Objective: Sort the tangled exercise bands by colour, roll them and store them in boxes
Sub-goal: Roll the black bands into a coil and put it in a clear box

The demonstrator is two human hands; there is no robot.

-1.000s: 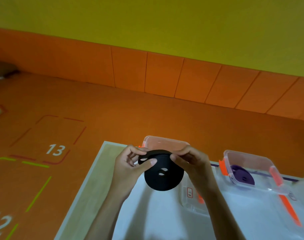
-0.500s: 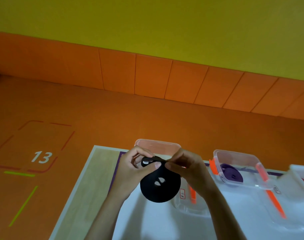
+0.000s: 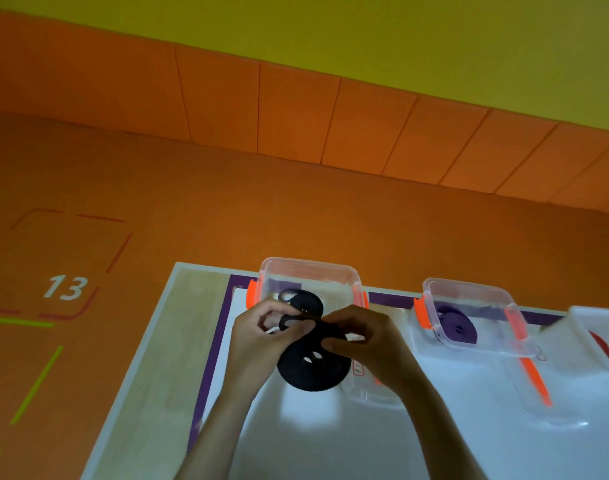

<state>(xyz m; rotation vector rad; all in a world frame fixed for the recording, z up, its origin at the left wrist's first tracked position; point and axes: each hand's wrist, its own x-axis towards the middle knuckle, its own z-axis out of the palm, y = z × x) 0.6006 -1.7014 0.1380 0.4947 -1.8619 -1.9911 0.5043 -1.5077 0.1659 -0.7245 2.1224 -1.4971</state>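
A rolled black exercise band (image 3: 313, 367) hangs above the white table surface, held between both hands. My left hand (image 3: 261, 344) pinches its upper left edge and my right hand (image 3: 368, 344) grips its upper right edge. Just behind them stands a clear box with orange clips (image 3: 334, 275), and another rolled black band (image 3: 304, 303) lies inside it. To the right, a second clear box (image 3: 514, 344) holds a rolled purple band (image 3: 457, 327).
A clear lid with an orange clip (image 3: 535, 379) lies in front of the purple band's box. A white container (image 3: 594, 323) with something red inside sits at the right edge. The table's wooden border (image 3: 164, 358) runs along the left, with orange floor beyond.
The view has tilted down and shifted, so the table fills more of the frame. My hands still hold the black roll, now a little lower in front of the left box.
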